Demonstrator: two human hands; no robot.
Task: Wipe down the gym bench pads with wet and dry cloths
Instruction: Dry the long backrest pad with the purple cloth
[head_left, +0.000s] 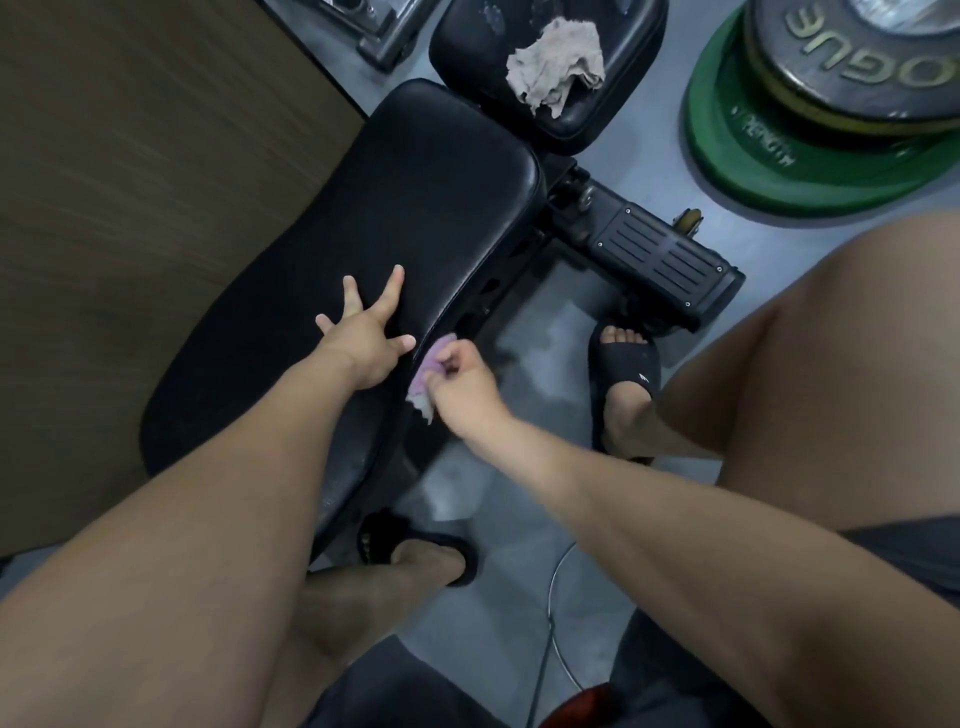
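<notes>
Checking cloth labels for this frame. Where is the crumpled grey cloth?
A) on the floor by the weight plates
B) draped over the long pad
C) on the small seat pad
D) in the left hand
C: the grey cloth lies crumpled on the small seat pad, no hand on it; the right hand grips a pink cloth at the edge of the long pad, where the left hand rests spread.

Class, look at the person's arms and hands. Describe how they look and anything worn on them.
The left arm and right arm are bare, with no sleeves in view. Neither the left hand nor the right hand wears a glove, and no watch, ring, wristband or marking shows.
</notes>
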